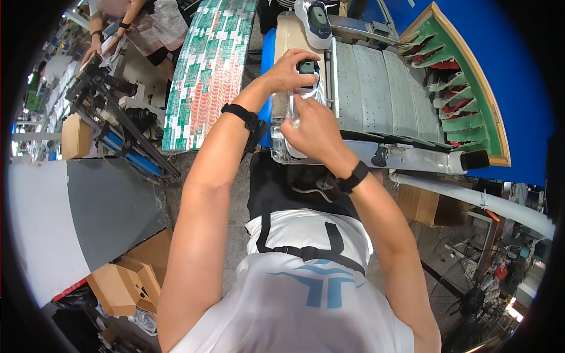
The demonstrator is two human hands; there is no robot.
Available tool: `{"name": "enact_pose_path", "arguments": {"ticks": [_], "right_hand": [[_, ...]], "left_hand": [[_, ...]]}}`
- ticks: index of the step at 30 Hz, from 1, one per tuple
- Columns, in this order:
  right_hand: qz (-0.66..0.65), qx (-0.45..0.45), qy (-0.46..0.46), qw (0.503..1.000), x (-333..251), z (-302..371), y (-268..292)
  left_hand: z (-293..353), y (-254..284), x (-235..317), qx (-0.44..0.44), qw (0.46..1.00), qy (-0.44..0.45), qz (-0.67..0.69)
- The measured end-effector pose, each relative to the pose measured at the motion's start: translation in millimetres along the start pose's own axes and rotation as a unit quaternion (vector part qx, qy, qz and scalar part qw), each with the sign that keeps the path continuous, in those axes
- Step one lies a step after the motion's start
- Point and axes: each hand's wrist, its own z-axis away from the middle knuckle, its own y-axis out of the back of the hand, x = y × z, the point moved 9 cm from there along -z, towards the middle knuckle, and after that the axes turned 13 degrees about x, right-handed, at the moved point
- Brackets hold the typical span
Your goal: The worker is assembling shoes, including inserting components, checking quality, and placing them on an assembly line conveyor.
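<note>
A white shoe [307, 91] with a dark piece in its top opening stands on the near end of the conveyor table, between my hands. From its far left side, my left hand [287, 72] wraps around the top, thumb and fingers curled about the dark part. My right hand [315, 126] is on the shoe's near part, with thumb and forefinger on either side of thin white material; its other fingers are folded and partly hidden. Farther along the table is a second white shoe [318, 29] with a similar dark top.
Overlapping grey plates of a conveyor [382, 88] run rightward into a green-framed opening hung with cut strips [459, 100], set in a blue wall. A tape-covered board [207, 76] stands to my left. Beyond it another person's hands [97, 44] work at a machine. Cardboard boxes [126, 282] lie lower left.
</note>
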Motion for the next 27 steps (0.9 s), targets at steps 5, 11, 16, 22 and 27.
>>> {"name": "enact_pose_path", "arguments": {"ticks": [5, 11, 16, 22, 27], "right_hand": [[-0.117, -0.023, -0.06, 0.991, -7, 32, 23], [-0.072, -0.014, -0.016, 0.997, 5, 35, 33], [0.054, 0.008, 0.059, 0.997, -4, 19, 6], [-0.135, -0.006, -0.088, 0.987, 12, 42, 30], [-0.119, 0.004, -0.057, 0.991, 2, 36, 21]], "left_hand": [[3, 9, -7, 0.01, 1.0, -0.001, 0.01], [-1, 7, -3, 0.011, 1.0, -0.017, -0.009], [1, 1, 1, 0.01, 1.0, -0.008, 0.012], [2, 9, 2, 0.032, 0.999, -0.021, -0.013], [-5, 6, 2, 0.021, 0.999, -0.024, -0.008]]}}
